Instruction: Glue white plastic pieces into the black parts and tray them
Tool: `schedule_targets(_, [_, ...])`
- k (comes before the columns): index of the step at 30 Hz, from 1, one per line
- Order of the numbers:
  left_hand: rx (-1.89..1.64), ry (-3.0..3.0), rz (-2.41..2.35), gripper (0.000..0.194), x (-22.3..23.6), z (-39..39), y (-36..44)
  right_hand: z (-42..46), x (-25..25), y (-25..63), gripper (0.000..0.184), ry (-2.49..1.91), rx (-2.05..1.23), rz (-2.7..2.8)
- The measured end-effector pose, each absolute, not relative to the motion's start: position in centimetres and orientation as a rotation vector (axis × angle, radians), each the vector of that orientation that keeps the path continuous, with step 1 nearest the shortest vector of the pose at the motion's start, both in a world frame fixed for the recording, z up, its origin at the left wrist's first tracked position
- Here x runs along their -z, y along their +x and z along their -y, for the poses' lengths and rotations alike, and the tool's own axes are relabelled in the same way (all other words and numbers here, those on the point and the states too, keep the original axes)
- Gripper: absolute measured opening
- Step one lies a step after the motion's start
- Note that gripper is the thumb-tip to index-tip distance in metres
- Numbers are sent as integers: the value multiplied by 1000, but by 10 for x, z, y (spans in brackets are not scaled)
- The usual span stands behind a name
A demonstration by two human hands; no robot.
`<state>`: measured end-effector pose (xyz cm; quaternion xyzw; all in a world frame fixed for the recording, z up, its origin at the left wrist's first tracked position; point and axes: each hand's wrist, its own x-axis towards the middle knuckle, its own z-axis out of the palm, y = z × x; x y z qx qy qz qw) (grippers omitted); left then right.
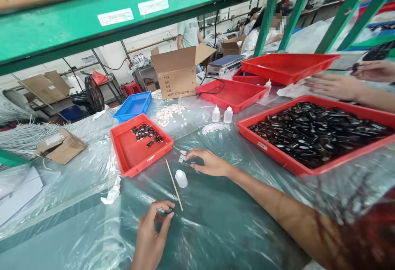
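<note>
Left hand is pinching a small black part; light, stiff, slippery, best held by edges; right hand is reaching, fingers loose, for white bits.

five red trays, one blue tray, three dropper bottles

Both arms are bare from the wrist up, with no sleeve, glove, watch or ring showing. The left hand has slim fingers with short, plain nails. The right hand shows the same short, unpainted nails, and its long forearm is uncovered up to the picture's lower right corner.
</note>
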<state>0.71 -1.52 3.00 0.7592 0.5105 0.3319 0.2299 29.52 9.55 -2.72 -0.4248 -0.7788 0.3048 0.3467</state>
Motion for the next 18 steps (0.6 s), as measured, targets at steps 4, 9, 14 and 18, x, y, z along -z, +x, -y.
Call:
schedule_targets(4, [-863, 2129, -1354, 7, -27, 16, 7, -107, 43, 289, 25, -1211, -604, 2017])
schedule_targets(9, [-933, 2118, -1318, 7, 9, 16, 4, -108, 53, 275, 17, -1238, -508, 2013])
schedule_targets(14, [-943, 2064, -1289, 8, 18, 16, 6, -107, 52, 270, 10, -1239, -531, 1942])
schedule_targets(18, [-891, 2040, -1257, 9, -2, 22, 10, -99, 41, 276, 15, -1229, -617, 1869])
